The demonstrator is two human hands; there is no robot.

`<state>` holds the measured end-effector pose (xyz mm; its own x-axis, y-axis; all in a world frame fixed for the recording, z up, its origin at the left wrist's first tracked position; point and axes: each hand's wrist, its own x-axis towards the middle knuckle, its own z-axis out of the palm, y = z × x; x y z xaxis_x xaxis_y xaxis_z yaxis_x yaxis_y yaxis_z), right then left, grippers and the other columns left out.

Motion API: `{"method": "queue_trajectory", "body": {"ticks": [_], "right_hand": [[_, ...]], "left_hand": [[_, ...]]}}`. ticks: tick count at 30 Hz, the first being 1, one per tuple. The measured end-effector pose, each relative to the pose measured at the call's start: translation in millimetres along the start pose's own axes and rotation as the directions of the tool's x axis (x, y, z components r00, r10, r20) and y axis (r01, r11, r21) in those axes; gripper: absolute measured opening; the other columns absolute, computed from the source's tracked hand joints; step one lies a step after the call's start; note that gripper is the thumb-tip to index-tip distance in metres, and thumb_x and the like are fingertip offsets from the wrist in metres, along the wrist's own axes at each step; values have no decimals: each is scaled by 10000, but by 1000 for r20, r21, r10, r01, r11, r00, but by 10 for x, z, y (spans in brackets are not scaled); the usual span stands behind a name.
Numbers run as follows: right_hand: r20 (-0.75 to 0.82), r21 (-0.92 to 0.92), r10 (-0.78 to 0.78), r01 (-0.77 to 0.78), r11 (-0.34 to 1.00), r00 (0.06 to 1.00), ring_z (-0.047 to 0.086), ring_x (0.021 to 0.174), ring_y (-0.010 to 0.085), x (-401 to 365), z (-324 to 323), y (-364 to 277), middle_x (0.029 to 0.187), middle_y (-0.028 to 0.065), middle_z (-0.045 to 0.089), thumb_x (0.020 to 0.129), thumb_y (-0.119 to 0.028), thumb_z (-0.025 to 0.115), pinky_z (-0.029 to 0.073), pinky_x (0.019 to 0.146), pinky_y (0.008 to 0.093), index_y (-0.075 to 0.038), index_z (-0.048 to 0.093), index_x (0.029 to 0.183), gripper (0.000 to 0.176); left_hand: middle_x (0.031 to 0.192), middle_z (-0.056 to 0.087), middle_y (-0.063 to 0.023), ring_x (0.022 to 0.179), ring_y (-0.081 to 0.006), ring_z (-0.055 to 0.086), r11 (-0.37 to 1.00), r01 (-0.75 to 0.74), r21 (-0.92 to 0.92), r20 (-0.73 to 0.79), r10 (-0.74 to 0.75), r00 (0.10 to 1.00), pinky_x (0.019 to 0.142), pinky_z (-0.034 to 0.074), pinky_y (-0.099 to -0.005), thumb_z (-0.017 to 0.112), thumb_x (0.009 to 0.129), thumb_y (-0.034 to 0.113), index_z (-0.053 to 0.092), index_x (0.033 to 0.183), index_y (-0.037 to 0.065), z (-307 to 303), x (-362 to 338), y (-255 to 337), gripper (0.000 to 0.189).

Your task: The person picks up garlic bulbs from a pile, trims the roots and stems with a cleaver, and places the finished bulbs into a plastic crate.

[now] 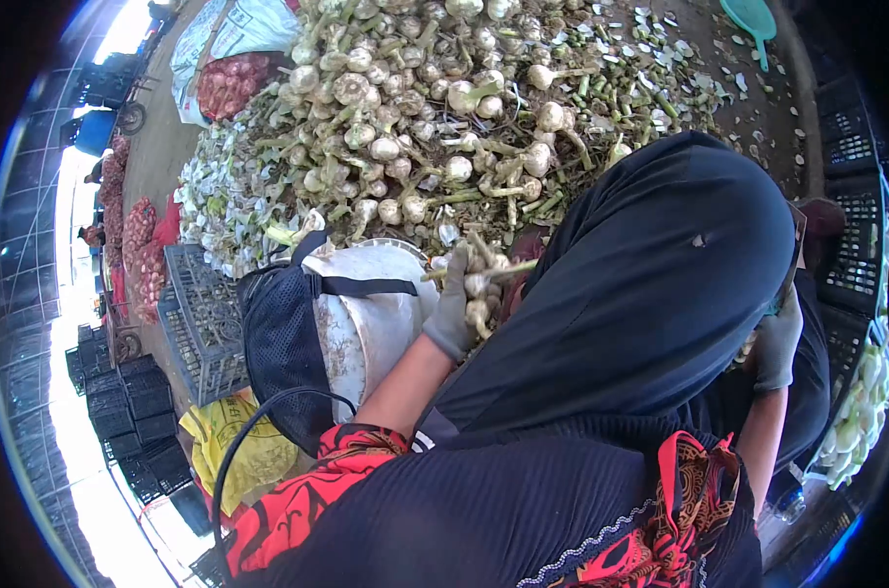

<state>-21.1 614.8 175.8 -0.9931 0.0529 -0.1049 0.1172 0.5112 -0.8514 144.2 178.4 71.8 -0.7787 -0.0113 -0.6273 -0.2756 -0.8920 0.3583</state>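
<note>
My left hand [454, 309], in a grey glove, is closed around a bunch of garlic bulbs [480, 279] with their stalks sticking out sideways. My right hand [777, 343], also gloved in grey, is at the right beside my dark-clothed knee; it seems to grip a dark flat object [795, 250], partly hidden by the cloth. A big heap of garlic with stalks [415, 127] lies on the ground just beyond my left hand. My black garment [650, 284] covers the middle of the view.
A white bucket [376, 323] with a black mesh bag [283, 338] stands left of my left hand. A grey crate [204, 318], a yellow bag [234, 436] and stacked black crates [131, 412] lie further left. Red net sacks [231, 83] sit at the back; cut stalks [650, 88] litter the ground.
</note>
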Motion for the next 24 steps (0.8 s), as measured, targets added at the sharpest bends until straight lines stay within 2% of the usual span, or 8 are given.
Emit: {"method": "queue_trajectory", "body": {"ticks": [3,6,7,11,14,17,20,24], "right_hand": [[17,45,40,-41,998,999,602,1033,146,-14,15,-75,1176,81,669,936,-41,594,468,923,287,26,565,1318,389],[38,33,-12,11,999,999,602,982,133,6,-3,4,1107,77,692,958,-98,620,476,893,293,17,594,1280,343],[44,7,-52,52,999,998,605,967,132,15,-14,36,1090,78,697,957,-101,620,482,883,295,15,598,1275,339],[74,-85,-75,81,993,994,594,948,88,-6,-14,-19,1118,37,673,940,-25,577,476,824,239,20,579,1299,362],[78,-128,-69,79,989,995,587,972,96,-19,-2,-40,1122,39,674,959,-49,584,474,855,251,25,587,1287,337],[77,-72,-129,134,988,989,589,983,107,-7,-33,47,1124,44,678,968,-76,604,474,879,262,33,587,1293,343],[46,-97,-201,205,974,979,621,950,138,36,23,19,1086,124,712,945,-93,622,490,855,295,11,604,1259,331],[166,-24,-170,177,984,971,604,1017,146,43,158,-204,1163,95,691,956,-102,621,467,909,288,31,592,1276,347]], "left_hand": [[1013,689,-63,871,-149,679,999,-7,-49,-91,3,996,713,591,-272,644,910,552,617,1162,120,409,-485,-37,500],[1070,692,-71,977,-170,675,987,133,-91,-21,-135,991,832,578,-310,649,936,469,636,1138,112,-181,-488,-114,410],[1064,693,-42,955,-134,670,991,77,-113,-82,-87,993,832,559,-286,647,960,397,650,1130,99,-169,-570,-119,343],[1004,692,-26,906,-104,645,838,164,520,-96,-133,986,784,527,-276,655,971,317,655,1144,55,-141,-877,-10,314],[1006,694,-40,901,-131,652,760,183,623,-149,-114,982,785,534,-296,643,970,352,655,1133,56,-595,-1087,-110,337],[1012,695,-49,909,-150,655,727,240,644,-270,-78,960,795,539,-310,632,968,380,652,1138,59,-999,-1494,-180,364],[1018,695,-57,916,-169,659,730,280,624,-394,-15,919,805,543,-324,621,966,408,649,1143,62,-1337,-1973,-256,390],[1026,696,-67,925,-195,663,803,290,520,-567,71,820,818,549,-342,607,964,445,645,1150,65,-1790,-2674,-393,425]]}}
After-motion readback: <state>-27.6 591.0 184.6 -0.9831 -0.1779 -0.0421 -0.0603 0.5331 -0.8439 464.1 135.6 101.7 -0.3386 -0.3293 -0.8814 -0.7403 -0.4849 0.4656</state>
